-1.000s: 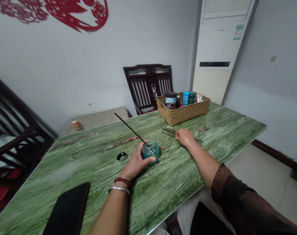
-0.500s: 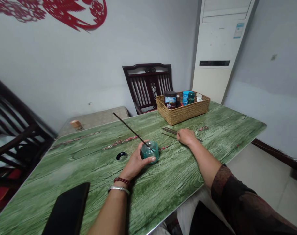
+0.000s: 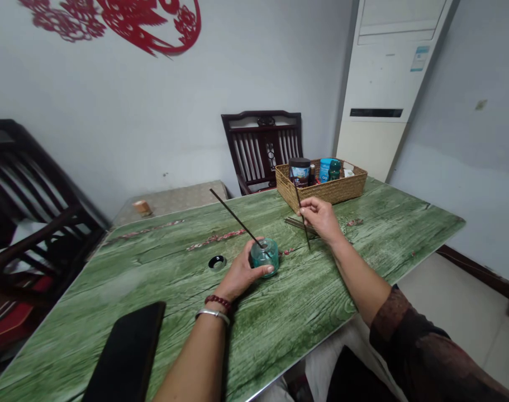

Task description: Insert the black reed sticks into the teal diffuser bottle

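Note:
My left hand (image 3: 241, 273) is wrapped round a small teal glass bottle (image 3: 266, 255) standing on the green wood-grain table (image 3: 174, 290). One dark reed stick (image 3: 235, 218) leans out of the bottle toward the upper left. My right hand (image 3: 319, 218) pinches a second dark stick (image 3: 302, 219), held nearly upright just above the table. A few more sticks (image 3: 294, 223) lie flat on the table beside that hand. A small black ring-shaped cap (image 3: 217, 261) lies to the left of the bottle.
A woven basket (image 3: 342, 190) with jars and bottles stands at the table's far side. A black phone (image 3: 126, 354) lies near the front left edge. Dark wooden chairs stand behind (image 3: 262, 148) and at the left (image 3: 32, 212). A white standing air conditioner (image 3: 384, 84) fills the back right corner.
My right hand has lifted from the pile of sticks on the table and now holds one stick raised. The left hand stays on the bottle. The view has shifted slightly.

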A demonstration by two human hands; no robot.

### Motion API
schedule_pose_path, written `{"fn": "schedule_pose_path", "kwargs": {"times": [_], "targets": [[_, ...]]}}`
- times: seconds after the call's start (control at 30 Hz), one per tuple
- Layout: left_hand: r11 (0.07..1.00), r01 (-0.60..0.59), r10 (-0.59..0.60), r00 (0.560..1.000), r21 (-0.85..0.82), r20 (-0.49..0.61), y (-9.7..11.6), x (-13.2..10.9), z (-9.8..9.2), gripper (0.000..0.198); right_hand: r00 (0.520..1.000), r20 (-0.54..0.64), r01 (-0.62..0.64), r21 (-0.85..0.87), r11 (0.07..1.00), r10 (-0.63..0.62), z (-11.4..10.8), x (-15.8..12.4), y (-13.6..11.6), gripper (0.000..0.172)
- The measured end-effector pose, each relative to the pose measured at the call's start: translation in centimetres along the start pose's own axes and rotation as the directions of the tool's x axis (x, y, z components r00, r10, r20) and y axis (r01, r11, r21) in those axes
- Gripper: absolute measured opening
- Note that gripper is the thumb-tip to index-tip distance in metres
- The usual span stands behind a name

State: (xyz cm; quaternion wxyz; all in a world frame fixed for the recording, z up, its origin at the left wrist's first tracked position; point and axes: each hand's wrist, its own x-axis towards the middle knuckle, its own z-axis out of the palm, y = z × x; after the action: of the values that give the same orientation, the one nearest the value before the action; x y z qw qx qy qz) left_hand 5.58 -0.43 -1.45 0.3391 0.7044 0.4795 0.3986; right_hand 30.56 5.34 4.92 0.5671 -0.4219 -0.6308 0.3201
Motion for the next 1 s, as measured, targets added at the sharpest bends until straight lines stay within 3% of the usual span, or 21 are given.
{"fn": "schedule_pose_path", "kwargs": {"times": [0.13,0.3,0.4,0.53,0.8,0.9,1.0], "targets": [[1.000,-0.010,0.010,1.000,-0.007,0.009,0.5,-0.1,0.0,0.077,0.992,-0.028,0.124,0.326,0.937,-0.122,0.9,-0.8,-3.5,0.026],[1.000,-0.018,0.019,1.000,-0.009,0.017,0.6,0.0,0.0,0.078,0.978,-0.013,0.197,0.406,0.893,-0.210,3.0,-2.1,-7.3,0.023],[0.999,-0.035,0.035,0.999,-0.011,0.015,0.2,0.1,0.0,0.077,0.973,0.056,0.184,0.400,0.898,-0.224,4.7,-2.3,-7.8,0.020],[0.998,-0.062,0.062,0.997,-0.009,0.036,-0.1,0.1,0.0,0.075,0.973,0.091,0.162,0.387,0.908,-0.212,6.6,-2.0,-6.2,0.018],[0.996,-0.081,0.082,0.996,-0.030,0.030,-0.1,0.1,0.0,0.077,0.977,0.161,0.117,0.160,0.980,-0.143,8.3,-1.8,-2.9,0.012],[0.998,-0.068,0.068,0.997,-0.001,0.022,-0.1,0.1,0.0,0.078,0.972,0.190,0.141,-0.002,0.990,-0.138,7.0,-1.6,-2.3,0.011],[0.999,-0.037,0.037,0.999,0.004,0.009,-0.2,0.0,-0.1,0.078,0.987,0.086,0.155,-0.242,0.958,-0.138,3.8,-1.2,-0.8,0.013]]}}
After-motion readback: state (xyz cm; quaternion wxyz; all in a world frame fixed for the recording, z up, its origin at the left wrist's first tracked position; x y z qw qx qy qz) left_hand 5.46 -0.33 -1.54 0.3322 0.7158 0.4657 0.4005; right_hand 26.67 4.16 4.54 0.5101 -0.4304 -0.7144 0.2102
